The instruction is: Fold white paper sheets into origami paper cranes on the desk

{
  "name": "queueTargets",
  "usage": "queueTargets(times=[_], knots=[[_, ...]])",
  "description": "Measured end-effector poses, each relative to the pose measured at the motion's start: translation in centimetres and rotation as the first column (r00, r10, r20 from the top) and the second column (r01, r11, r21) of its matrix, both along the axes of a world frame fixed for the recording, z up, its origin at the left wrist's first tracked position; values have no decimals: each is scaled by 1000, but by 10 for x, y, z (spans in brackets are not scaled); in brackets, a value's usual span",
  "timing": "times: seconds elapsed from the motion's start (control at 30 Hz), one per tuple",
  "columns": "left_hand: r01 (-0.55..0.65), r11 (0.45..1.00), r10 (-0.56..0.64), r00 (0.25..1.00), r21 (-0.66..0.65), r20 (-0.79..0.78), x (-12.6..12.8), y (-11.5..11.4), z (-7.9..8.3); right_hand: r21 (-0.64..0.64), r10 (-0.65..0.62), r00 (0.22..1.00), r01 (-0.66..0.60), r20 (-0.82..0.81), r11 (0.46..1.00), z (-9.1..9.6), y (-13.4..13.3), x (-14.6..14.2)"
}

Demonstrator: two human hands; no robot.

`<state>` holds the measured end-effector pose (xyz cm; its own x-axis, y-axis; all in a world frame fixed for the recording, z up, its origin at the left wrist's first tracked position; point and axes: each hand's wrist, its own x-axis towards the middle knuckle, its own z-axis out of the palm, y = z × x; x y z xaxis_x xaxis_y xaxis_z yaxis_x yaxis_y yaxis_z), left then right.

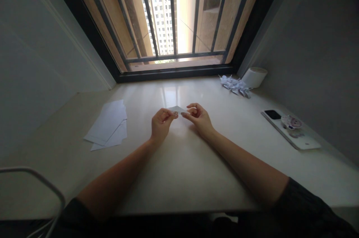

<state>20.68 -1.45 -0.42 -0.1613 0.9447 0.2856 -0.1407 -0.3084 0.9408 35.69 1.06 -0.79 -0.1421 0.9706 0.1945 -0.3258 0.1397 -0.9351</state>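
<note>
A small folded piece of white paper (pixel 176 109) with a pointed top is held up between my two hands, above the pale sill. My left hand (pixel 162 124) pinches its left end between thumb and fingers. At the other end, my right hand (pixel 200 118) grips the paper's right corner with thumb and fingertips. Parts of the paper are hidden behind the fingers. A loose stack of white paper sheets (pixel 110 124) lies to the left of my left hand.
Several folded white paper pieces (pixel 235 85) are heaped at the back right beside a white cylindrical container (pixel 254 77). A phone (pixel 291 129) with a round grip lies at the right. A pale cable (pixel 36 174) curves at the front left. A barred window (pixel 175 70) stands behind.
</note>
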Motion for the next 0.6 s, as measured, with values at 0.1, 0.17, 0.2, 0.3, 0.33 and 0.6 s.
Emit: queueTargets(times=[0.1,0.17,0.2,0.3,0.33,0.6], knots=[[0,1000,1,1000,12,-20,0,-1,-2,9,36,999,-36,-4,999,2,-1,-1],[4,1000,-3,999,21,-38,0,-2,-2,17,36,999,-36,-8,999,2,-2,-1],[8,1000,-7,999,25,-44,1,-2,-2,18,28,1000,-28,-5,999,2,-2,-1],[17,1000,-16,999,23,-32,2,-3,-1,-5,1,1000,-1,10,1000,1,-2,-1],[16,1000,-16,1000,18,-21,2,-3,0,-20,3,1000,-2,6,1000,0,-2,0],[-70,997,71,997,-45,37,0,1,3,-111,117,993,-117,-3,987,-1,3,4]])
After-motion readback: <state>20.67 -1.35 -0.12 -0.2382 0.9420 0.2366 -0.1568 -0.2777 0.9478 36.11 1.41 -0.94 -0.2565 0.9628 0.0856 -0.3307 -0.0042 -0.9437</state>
